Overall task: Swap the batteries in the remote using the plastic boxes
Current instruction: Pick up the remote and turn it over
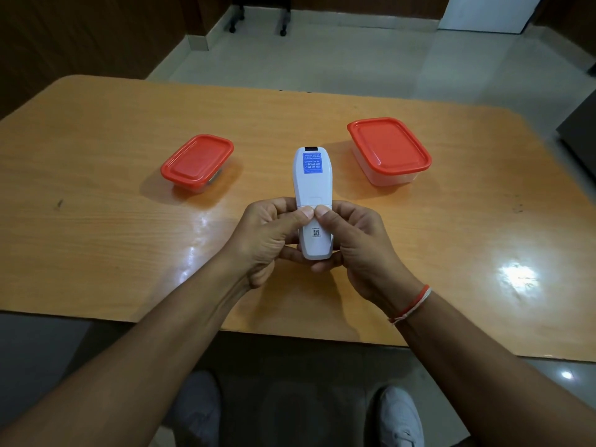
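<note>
Both hands — left hand (267, 235), right hand (358, 246) — clamp the remote (312, 185); thumbs slipping could jam its back cover.

Remote (312, 185) between two boxes (197, 162) on table (96, 188)

orange table (96, 221) | tiled floor (322, 59) | chair casters (258, 27) | white shoes (400, 417)

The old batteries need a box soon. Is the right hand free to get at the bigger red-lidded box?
Probably not yet: the right hand is gripping the remote. The bigger box sits unobstructed on that side.
</note>
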